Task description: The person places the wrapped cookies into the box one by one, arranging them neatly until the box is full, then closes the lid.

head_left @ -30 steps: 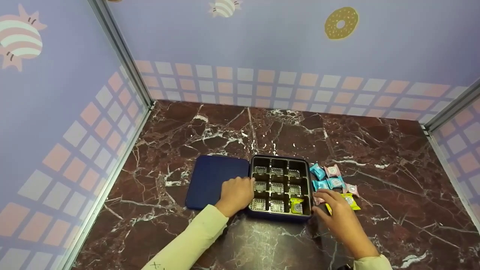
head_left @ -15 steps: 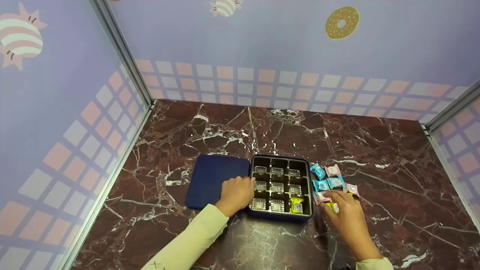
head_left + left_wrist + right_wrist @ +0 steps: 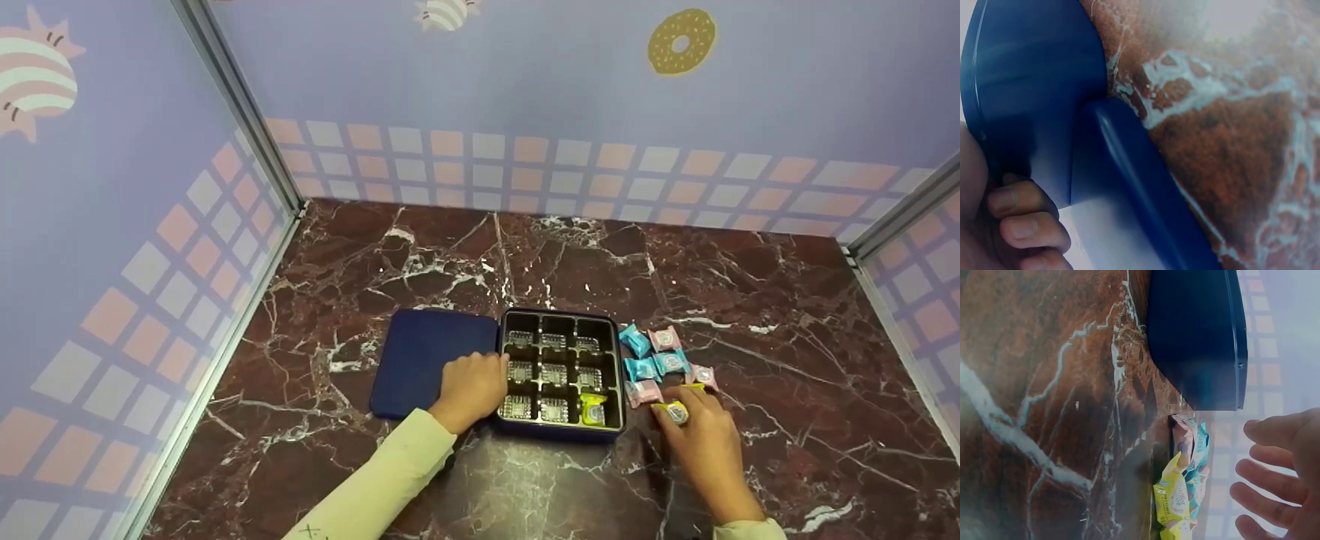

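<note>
Yellow candy lies just under right hand, partly hidden; blue box stands to left of it. Right hand is nearer, fingers parted, holding nothing; left hand grips box's left edge, well apart from candy. Candy's long axis, half covered, perhaps runs toward box. Right wrist view shows gap between fingers and candy; head view hides this, but shows box's compartments
</note>
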`<state>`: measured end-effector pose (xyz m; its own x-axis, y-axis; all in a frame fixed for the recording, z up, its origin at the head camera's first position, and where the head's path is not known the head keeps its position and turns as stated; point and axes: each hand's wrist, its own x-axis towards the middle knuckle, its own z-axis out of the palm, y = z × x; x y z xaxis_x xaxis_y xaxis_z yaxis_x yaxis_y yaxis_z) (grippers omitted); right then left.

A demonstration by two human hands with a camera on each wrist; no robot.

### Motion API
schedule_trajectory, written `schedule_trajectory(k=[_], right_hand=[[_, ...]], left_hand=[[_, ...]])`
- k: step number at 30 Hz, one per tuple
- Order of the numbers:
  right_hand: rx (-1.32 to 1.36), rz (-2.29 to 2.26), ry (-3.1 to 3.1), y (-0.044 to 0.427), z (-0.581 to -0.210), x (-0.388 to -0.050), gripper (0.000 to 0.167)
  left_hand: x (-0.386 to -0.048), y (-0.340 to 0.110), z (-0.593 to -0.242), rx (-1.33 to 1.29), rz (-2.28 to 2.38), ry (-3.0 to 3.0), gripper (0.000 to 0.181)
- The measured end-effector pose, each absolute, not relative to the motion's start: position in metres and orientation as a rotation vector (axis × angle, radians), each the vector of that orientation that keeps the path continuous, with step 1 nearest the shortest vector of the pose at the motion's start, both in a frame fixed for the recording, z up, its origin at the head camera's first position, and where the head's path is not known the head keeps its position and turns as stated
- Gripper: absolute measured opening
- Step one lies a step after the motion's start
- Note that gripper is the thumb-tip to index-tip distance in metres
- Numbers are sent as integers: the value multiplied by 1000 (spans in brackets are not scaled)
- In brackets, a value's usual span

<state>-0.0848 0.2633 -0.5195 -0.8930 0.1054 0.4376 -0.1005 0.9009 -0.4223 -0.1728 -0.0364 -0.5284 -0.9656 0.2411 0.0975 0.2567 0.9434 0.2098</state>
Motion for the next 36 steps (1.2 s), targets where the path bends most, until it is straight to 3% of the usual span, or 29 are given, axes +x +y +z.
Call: schedule_trajectory(k=[12,31,36], right_hand=[[-91,580,-2655,267,-524,-81,26],[-179,610,-2915,270,-529,-81,40],[-153,624,-2912,269,-530,-80,36]], left_hand=[[-171,-38,-530,-406,-334,-2970,52],[-172,-37,-531,-399,-366,-2964,52],[-171,-38,-531,-401,-374,-2953,52]])
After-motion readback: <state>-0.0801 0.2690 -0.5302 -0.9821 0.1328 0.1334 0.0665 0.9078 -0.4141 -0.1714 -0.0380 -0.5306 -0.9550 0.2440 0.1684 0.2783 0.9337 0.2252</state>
